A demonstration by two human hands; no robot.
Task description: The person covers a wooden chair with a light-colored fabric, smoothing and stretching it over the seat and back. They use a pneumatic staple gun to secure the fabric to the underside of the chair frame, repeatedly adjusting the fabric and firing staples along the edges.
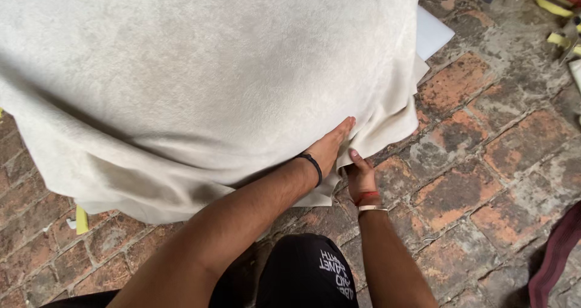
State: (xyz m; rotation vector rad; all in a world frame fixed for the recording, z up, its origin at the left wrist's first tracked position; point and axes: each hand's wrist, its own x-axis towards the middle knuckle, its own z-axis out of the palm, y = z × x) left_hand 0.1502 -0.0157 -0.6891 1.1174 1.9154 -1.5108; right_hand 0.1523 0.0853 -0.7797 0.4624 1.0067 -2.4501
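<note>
A large off-white cloth (200, 72) drapes over a bulky form and fills most of the head view. My left hand (330, 145), with a black band at the wrist, lies flat against the cloth near its lower right corner, fingers together. Just right of it, my right hand (361, 176), with a red thread and a metal bangle at the wrist, pinches the cloth's hanging edge between thumb and fingers. My dark-clothed knee (305, 271) is below both arms.
Worn brick floor (484, 162) lies all around. A white sheet (433, 32) pokes out behind the cloth at the upper right. Yellow strips (548, 2) lie in the top right corner, a yellow scrap (81, 219) at the lower left, and a maroon strap (557, 253) at the right edge.
</note>
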